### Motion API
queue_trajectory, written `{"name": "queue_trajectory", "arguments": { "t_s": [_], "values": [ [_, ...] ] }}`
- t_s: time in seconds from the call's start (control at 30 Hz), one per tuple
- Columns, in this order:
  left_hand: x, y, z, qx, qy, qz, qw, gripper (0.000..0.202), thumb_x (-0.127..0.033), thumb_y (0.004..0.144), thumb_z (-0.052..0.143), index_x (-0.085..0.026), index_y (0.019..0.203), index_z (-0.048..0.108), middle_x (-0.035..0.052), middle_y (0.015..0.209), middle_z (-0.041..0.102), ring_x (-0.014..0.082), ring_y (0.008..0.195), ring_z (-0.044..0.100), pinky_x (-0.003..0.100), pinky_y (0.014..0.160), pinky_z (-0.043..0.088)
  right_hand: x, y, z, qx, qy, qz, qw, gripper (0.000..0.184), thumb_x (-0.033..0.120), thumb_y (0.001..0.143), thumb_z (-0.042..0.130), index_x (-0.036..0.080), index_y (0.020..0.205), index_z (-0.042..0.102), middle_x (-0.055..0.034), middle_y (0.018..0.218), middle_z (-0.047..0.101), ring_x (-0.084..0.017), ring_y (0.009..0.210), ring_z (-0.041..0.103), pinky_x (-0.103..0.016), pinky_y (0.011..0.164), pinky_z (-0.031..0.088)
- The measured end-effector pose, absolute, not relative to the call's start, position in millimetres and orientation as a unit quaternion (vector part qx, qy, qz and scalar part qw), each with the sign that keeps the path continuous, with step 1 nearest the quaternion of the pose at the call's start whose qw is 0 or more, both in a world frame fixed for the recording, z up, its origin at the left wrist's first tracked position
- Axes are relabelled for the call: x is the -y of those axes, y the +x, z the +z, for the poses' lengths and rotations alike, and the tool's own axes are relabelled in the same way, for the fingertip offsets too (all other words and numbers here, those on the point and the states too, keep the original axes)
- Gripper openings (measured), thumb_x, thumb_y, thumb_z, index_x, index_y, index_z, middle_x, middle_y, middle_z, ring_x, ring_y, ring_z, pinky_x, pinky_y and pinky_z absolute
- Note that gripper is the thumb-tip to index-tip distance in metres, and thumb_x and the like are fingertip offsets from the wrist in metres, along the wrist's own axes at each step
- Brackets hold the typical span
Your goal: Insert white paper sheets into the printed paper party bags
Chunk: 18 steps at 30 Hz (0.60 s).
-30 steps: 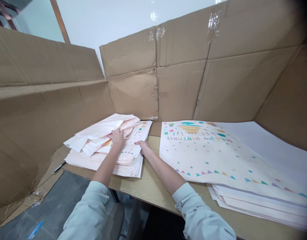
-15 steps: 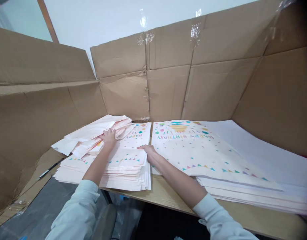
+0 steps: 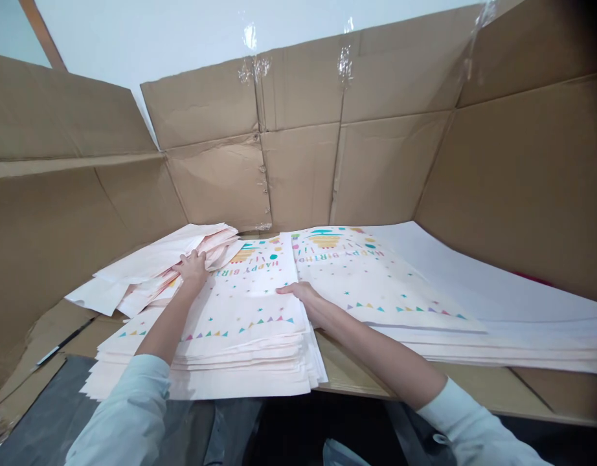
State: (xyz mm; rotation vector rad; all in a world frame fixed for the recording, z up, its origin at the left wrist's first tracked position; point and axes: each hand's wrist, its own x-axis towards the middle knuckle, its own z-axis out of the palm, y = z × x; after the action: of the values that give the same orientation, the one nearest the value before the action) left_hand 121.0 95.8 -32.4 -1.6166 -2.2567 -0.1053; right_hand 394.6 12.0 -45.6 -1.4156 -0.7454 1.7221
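Note:
My left hand (image 3: 192, 270) rests against the loose folded sheets (image 3: 157, 255), its fingers spread over their right edge. These crumpled sheets lie on the left part of a thick stack of white printed sheets (image 3: 250, 310), which bears colourful bunting, stars and "HAPPY BIRTHDAY". My right hand (image 3: 305, 299) grips the stack's right edge, thumb on top and the other fingers hidden at the side. How many sheets it holds cannot be seen. The stack's far right edge meets or slightly overlaps a second printed pile (image 3: 376, 278).
Cardboard panels (image 3: 298, 168), taped to the wall, stand behind and on both sides. Wide white sheets (image 3: 473, 285) extend to the right. A thin dark tool (image 3: 65, 342) lies at left. The wooden table edge (image 3: 357, 369) runs along the front.
The left stack has shifted right and nearer, closing the gap to the right pile. More of its top print shows beside the folded sheets. The view has turned slightly right.

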Motion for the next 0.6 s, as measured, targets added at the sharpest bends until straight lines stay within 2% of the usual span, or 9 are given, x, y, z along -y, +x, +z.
{"name": "queue_trajectory", "arguments": {
  "t_s": [0.13,0.3,0.4,0.47,0.53,0.6],
  "values": [
    [-95.8,122.9,-34.9,0.8,-0.572,-0.029,0.178,0.038,-0.021,0.073,0.046,-0.026,0.111,0.047,0.0103,0.121,0.039,0.0309,0.106,0.034,0.051,0.077,0.033,-4.6,405.6,-47.5,0.309,-0.565,0.662,0.383,0.03,0.01,0.058,0.065,0.003,0.086,0.056,-0.0121,0.071,0.061,-0.021,0.063,0.06,-0.029,0.056,0.049],
    [-89.8,127.4,-43.6,0.764,-0.611,-0.009,0.205,0.039,-0.024,0.075,0.044,-0.021,0.113,0.048,0.0136,0.122,0.04,0.0341,0.111,0.031,0.053,0.082,0.029,-6.9,414.4,-53.7,0.342,-0.576,0.642,0.374,0.023,0.011,0.056,0.067,0.006,0.076,0.057,-0.0084,0.066,0.06,-0.016,0.059,0.058,-0.025,0.052,0.048],
    [-83.9,137.5,-44.3,0.756,-0.627,0.021,0.187,0.041,-0.032,0.075,0.045,-0.018,0.114,0.049,0.0153,0.119,0.043,0.0347,0.111,0.034,0.056,0.086,0.024,-6.7,435.3,-47.4,0.39,-0.564,0.631,0.362,0.019,0.008,0.056,0.066,0.006,0.072,0.056,-0.0082,0.066,0.06,-0.014,0.059,0.057,-0.024,0.054,0.048],
    [-79.5,149.7,-42.9,0.744,-0.643,0.042,0.175,0.046,-0.041,0.074,0.045,-0.018,0.114,0.05,0.0147,0.121,0.042,0.0371,0.115,0.03,0.059,0.089,0.018,-7.4,461.8,-39.4,0.421,-0.554,0.613,0.374,0.018,0.009,0.059,0.064,0.006,0.075,0.057,-0.0106,0.073,0.061,-0.015,0.063,0.059,-0.025,0.059,0.049],
    [-74.5,166.6,-41.9,0.707,-0.689,0.049,0.153,0.049,-0.05,0.076,0.041,-0.021,0.114,0.052,0.0122,0.127,0.038,0.0376,0.12,0.022,0.057,0.093,0.014,-11.1,499.1,-31.6,0.447,-0.596,0.519,0.418,0.017,0.012,0.064,0.06,0.007,0.08,0.059,-0.0121,0.082,0.061,-0.016,0.071,0.059,-0.025,0.065,0.049],
    [-68.5,187.0,-42.6,0.638,-0.762,0.038,0.107,0.049,-0.052,0.08,0.032,-0.024,0.116,0.05,0.0086,0.133,0.032,0.0332,0.124,0.019,0.05,0.098,0.015,-18.3,543.7,-26.1,0.467,-0.7,0.326,0.431,0.012,0.013,0.067,0.058,0.01,0.078,0.061,-0.0106,0.087,0.061,-0.018,0.081,0.058,-0.028,0.075,0.046]
  ]
}}
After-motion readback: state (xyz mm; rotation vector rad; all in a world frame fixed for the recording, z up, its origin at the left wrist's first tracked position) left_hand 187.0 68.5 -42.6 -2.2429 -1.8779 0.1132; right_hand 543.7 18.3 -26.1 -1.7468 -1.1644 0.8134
